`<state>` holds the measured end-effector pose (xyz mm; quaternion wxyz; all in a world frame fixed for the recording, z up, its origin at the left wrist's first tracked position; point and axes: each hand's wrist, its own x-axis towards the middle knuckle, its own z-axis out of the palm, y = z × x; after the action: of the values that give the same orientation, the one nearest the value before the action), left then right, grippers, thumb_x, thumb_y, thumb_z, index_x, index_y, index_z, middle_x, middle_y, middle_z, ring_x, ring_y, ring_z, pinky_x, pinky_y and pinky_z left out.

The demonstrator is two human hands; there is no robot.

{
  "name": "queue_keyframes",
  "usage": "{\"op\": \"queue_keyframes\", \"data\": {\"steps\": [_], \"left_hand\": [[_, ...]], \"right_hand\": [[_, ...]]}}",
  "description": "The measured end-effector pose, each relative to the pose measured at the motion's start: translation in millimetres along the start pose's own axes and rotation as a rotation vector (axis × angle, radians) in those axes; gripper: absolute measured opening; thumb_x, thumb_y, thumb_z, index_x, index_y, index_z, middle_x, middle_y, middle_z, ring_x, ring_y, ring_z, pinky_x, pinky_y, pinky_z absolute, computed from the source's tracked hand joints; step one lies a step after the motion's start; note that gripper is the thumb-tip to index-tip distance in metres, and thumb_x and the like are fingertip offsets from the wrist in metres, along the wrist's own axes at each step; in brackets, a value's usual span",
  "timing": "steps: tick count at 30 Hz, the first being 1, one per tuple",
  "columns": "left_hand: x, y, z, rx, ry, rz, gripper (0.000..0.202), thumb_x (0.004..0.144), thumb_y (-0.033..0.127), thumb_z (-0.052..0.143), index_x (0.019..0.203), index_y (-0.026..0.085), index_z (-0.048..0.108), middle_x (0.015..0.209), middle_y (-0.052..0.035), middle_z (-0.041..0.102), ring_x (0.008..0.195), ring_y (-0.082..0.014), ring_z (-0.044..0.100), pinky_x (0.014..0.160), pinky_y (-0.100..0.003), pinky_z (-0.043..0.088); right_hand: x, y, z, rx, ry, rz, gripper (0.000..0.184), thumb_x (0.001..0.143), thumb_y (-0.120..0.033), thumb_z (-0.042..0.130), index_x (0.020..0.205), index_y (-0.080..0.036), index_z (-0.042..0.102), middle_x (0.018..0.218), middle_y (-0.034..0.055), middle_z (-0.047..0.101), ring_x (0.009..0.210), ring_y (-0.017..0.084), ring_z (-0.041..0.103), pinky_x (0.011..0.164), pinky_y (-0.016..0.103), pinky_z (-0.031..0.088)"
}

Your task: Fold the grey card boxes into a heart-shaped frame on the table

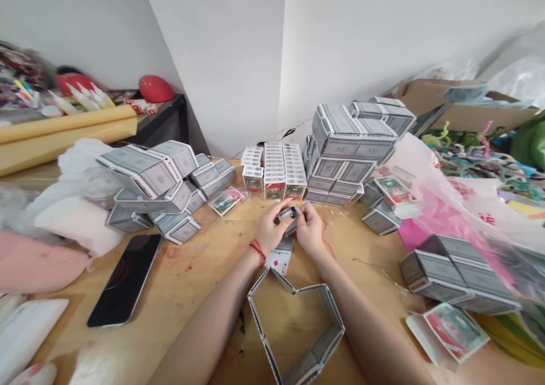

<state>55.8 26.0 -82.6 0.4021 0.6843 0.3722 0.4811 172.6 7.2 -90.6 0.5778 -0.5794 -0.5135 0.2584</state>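
My left hand (275,226), with a red string bracelet on its wrist, is closed around a small grey-patterned stack of playing cards (286,214). Fingers of my right hand (310,227) are bent against the same cards from the right; the fingers partly hide them. Under my hands lie loose playing cards (279,260), one face up with red diamonds. Nearer to me, between my forearms, stands a heart-shaped ring of joined cards (336,311). Just beyond my hands are several rows of upright card boxes (273,169).
Folded-card blocks are stacked at left (157,175) and right (351,146). A black phone (125,280) lies on the left of the wooden table. Opened card boxes (455,334) and pink plastic bags (426,169) are on the right, near a cardboard box (464,109).
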Motion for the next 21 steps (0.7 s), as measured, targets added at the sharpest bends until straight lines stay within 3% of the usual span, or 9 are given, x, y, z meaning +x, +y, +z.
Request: {"op": "queue_keyframes", "data": {"steps": [3,6,9,12,14,18,21], "left_hand": [[-0.3,-5.2,2.2,-0.115,0.021,-0.101,0.035,0.082,0.033,0.052,0.113,0.018,0.054,0.096,-0.0075,0.066,0.081,-0.0157,0.063,0.069,-0.027,0.052],[-0.3,-9.2,4.0,-0.114,0.015,-0.136,0.023,0.082,0.035,0.051,0.093,0.016,0.06,0.08,-0.0046,0.065,0.071,-0.0142,0.061,0.064,-0.025,0.05],[0.9,-9.1,3.6,-0.072,0.076,-0.14,0.02,0.083,0.034,0.049,0.085,0.016,0.058,0.075,-0.0028,0.062,0.066,-0.0126,0.057,0.06,-0.024,0.047],[3.9,-6.8,0.7,-0.116,0.178,-0.156,0.016,0.082,0.032,0.048,0.085,0.017,0.054,0.078,-0.0021,0.059,0.068,-0.012,0.056,0.06,-0.022,0.045],[5.4,-5.2,-1.1,-0.128,0.201,-0.187,0.016,0.082,0.031,0.048,0.075,0.017,0.051,0.069,0.0004,0.055,0.063,-0.0105,0.052,0.057,-0.02,0.042],[4.3,-1.8,-1.0,-0.026,0.23,-0.224,0.032,0.081,0.034,0.047,0.055,0.017,0.038,0.051,0.0048,0.039,0.05,-0.0079,0.04,0.049,-0.019,0.033],[2.8,-0.8,-0.2,0.057,0.314,-0.233,0.035,0.082,0.037,0.045,0.053,0.017,0.039,0.05,0.0044,0.04,0.049,-0.0081,0.038,0.048,-0.02,0.029]], "right_hand": [[4.7,1.6,-5.4,-0.024,0.149,0.042,0.028,0.081,-0.036,0.046,0.06,-0.022,0.036,0.053,-0.0054,0.038,0.05,0.011,0.036,0.05,0.023,0.032],[7.6,1.4,-9.4,0.018,0.21,0.065,0.031,0.082,-0.041,0.046,0.06,-0.021,0.036,0.054,-0.0055,0.038,0.05,0.011,0.035,0.049,0.023,0.032],[5.2,-0.7,-6.7,0.076,0.134,0.059,0.03,0.082,-0.044,0.046,0.063,-0.021,0.04,0.055,-0.0052,0.039,0.05,0.01,0.037,0.048,0.022,0.033],[-2.2,-2.8,1.0,0.09,-0.025,0.054,0.031,0.081,-0.046,0.047,0.063,-0.021,0.04,0.054,-0.0053,0.04,0.048,0.01,0.037,0.045,0.021,0.032],[-7.6,-3.7,5.7,0.063,-0.115,0.068,0.035,0.08,-0.047,0.048,0.06,-0.02,0.04,0.052,-0.0047,0.041,0.047,0.009,0.038,0.043,0.021,0.03],[-11.8,-6.3,8.3,0.094,-0.155,0.214,0.046,0.081,-0.054,0.042,0.051,-0.02,0.038,0.04,-0.0045,0.038,0.037,0.008,0.034,0.036,0.021,0.024],[-9.0,-9.1,6.1,0.159,-0.207,0.292,0.048,0.08,-0.058,0.041,0.05,-0.02,0.039,0.035,-0.0042,0.041,0.031,0.008,0.035,0.033,0.021,0.025]]}}
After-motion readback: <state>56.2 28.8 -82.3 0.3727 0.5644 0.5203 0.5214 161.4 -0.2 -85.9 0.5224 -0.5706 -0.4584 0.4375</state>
